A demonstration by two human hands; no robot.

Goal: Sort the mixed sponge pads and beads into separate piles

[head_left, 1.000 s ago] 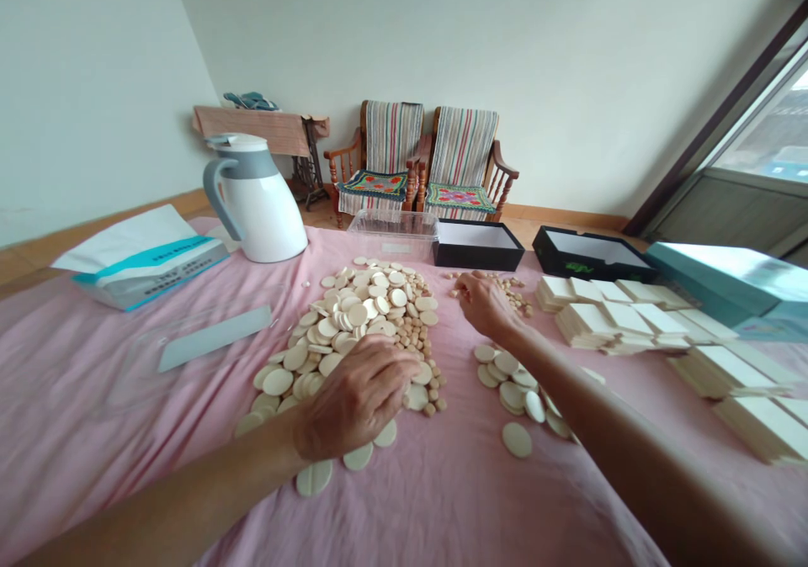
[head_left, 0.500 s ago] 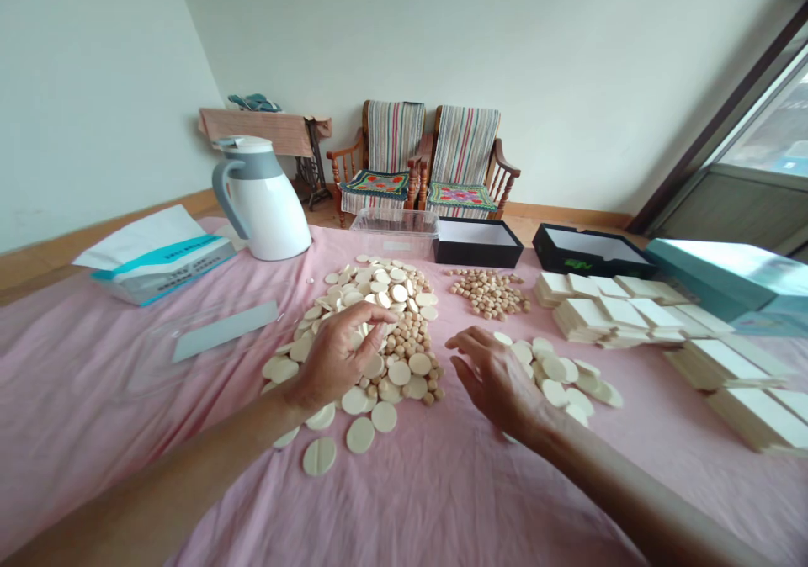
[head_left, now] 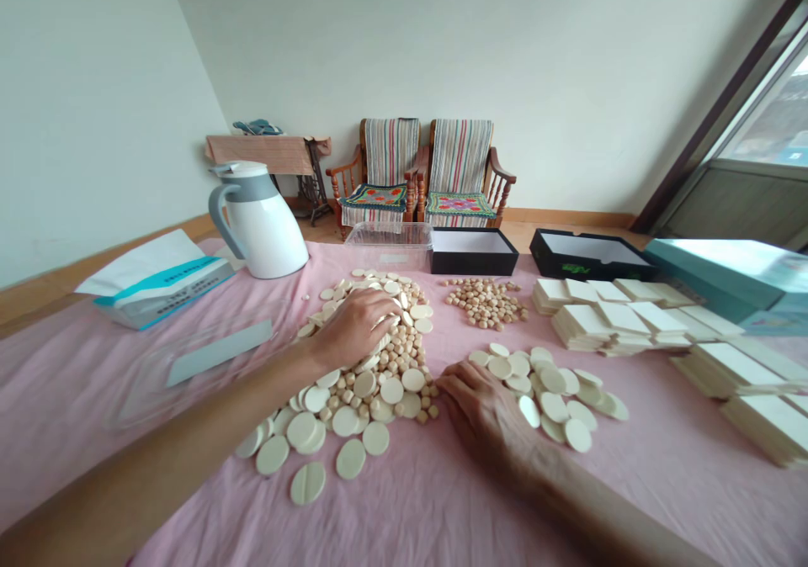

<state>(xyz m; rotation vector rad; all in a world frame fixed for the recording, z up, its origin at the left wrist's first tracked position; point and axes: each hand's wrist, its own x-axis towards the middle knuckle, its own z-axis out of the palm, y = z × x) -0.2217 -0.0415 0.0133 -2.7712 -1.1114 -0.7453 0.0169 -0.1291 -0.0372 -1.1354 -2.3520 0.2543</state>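
Observation:
My left hand (head_left: 353, 325) is over the big mixed pile, its curled fingers down among round wooden discs (head_left: 301, 430) and small wooden beads (head_left: 404, 344); what its fingertips hold is hidden. My right hand (head_left: 476, 405) rests palm down on the pink cloth (head_left: 404, 516), fingers bent toward the pile's right edge, and what lies under its fingertips cannot be made out. Right beside it is a smaller group of discs (head_left: 554, 380). A separate heap of beads (head_left: 485, 299) lies farther back.
Behind the piles are a clear plastic tray (head_left: 388, 243), a black box (head_left: 473, 251) and a second black box (head_left: 590, 256). Stacks of wooden rectangles (head_left: 622, 319) and a teal box (head_left: 736, 277) are right. A white jug (head_left: 268, 230), tissue pack (head_left: 164, 277) and clear lid (head_left: 218, 352) are left.
My left hand has turned palm down and its fingers have curled into the pile. My right hand has lowered onto the cloth, a little to the left. The view has shifted slightly upward.

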